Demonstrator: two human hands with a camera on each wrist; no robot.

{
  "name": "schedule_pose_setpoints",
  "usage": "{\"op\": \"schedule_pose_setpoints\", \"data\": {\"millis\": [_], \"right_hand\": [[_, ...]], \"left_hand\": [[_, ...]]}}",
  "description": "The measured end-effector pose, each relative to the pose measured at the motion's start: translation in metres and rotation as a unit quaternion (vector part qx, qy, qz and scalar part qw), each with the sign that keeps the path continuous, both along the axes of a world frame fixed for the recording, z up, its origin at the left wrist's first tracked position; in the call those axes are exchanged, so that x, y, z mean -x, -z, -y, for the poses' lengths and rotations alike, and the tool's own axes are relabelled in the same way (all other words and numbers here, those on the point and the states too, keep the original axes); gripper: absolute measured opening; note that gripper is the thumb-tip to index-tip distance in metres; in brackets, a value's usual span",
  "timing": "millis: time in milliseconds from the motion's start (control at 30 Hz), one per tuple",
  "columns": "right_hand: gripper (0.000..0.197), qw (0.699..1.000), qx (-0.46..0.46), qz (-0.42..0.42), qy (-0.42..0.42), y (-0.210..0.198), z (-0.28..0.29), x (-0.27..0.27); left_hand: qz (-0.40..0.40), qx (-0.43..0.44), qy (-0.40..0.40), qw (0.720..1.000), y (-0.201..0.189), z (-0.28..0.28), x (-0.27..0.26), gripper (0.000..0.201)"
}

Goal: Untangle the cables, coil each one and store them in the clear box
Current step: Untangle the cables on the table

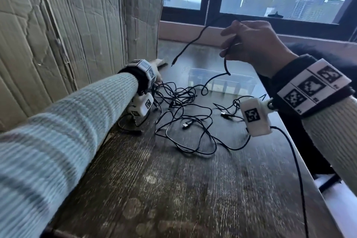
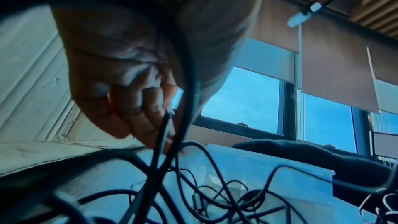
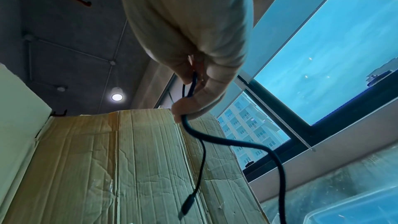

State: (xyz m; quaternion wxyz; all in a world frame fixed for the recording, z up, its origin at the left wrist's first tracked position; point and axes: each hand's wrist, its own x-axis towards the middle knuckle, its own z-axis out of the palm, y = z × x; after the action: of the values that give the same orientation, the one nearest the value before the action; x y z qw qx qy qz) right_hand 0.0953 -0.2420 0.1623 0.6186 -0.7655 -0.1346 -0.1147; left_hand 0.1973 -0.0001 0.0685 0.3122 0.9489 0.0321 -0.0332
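Raised over the table's far side, my right hand (image 1: 234, 44) (image 3: 192, 91) grips a thick black cable (image 1: 193, 41) (image 3: 215, 140). One end hangs free on its left with a plug (image 1: 173, 63) (image 3: 186, 204). The other part drops past the clear box (image 1: 222, 73) (image 3: 355, 210) into the tangle of thin black cables (image 1: 185, 120) (image 2: 215, 198) on the table. Reaching to the tangle's left edge, my left hand (image 1: 158, 77) (image 2: 150, 120) has its fingers curled and pinches a thin black cable (image 2: 160, 135).
A tall sheet of cardboard (image 1: 58, 35) stands along the left of the dark wooden table (image 1: 193, 189). The window sill (image 1: 183, 31) runs behind the box. Loose USB plugs (image 1: 185, 125) lie in the tangle. The table's right edge (image 1: 301, 160) runs under my right forearm.
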Motion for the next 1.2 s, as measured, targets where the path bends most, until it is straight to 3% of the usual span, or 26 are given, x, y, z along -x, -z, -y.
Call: {"op": "schedule_pose_setpoints", "data": {"millis": [167,367,467,633,767,833,867,933,1000,1067,1200], "right_hand": [[0.032,1.000,0.020,-0.014,0.001,0.007,0.005,-0.006],[0.019,0.999,-0.004,-0.017,0.033,0.005,0.002,-0.016],[0.019,0.996,0.083,0.016,0.038,0.004,-0.004,-0.019],[0.063,0.970,0.219,0.092,0.056,0.010,-0.024,-0.032],[0.037,0.957,0.279,0.060,0.056,0.018,-0.041,-0.042],[0.018,0.965,0.256,0.025,0.052,0.024,-0.046,-0.044],[0.022,0.971,0.234,0.016,0.051,0.026,-0.046,-0.044],[0.028,0.983,0.176,0.005,0.047,0.025,-0.044,-0.042],[0.023,0.989,0.142,0.009,0.039,0.017,-0.039,-0.036],[0.017,0.986,0.163,0.031,0.003,0.007,-0.033,-0.029],[0.026,0.966,0.248,0.044,-0.056,0.006,-0.036,-0.016]], "left_hand": [[0.039,0.065,-0.024,0.997,-0.037,0.001,0.000,0.024],[0.223,0.156,-0.025,0.962,-0.099,0.009,0.012,0.015],[0.281,0.149,0.042,0.947,-0.121,0.009,0.025,0.009],[0.336,0.070,0.227,0.911,-0.130,0.026,0.058,0.019],[0.365,0.054,0.274,0.888,-0.128,0.033,0.070,0.016],[0.375,0.065,0.293,0.877,-0.128,0.032,0.074,0.015],[0.377,0.073,0.296,0.874,-0.127,0.030,0.075,0.015],[0.377,0.050,0.287,0.879,-0.124,0.022,0.074,0.015],[0.345,-0.025,0.264,0.900,-0.117,0.010,0.069,0.017],[0.303,-0.083,0.222,0.923,-0.105,-0.005,0.060,0.023],[0.286,-0.063,0.164,0.942,-0.093,-0.014,0.053,0.023]]}}
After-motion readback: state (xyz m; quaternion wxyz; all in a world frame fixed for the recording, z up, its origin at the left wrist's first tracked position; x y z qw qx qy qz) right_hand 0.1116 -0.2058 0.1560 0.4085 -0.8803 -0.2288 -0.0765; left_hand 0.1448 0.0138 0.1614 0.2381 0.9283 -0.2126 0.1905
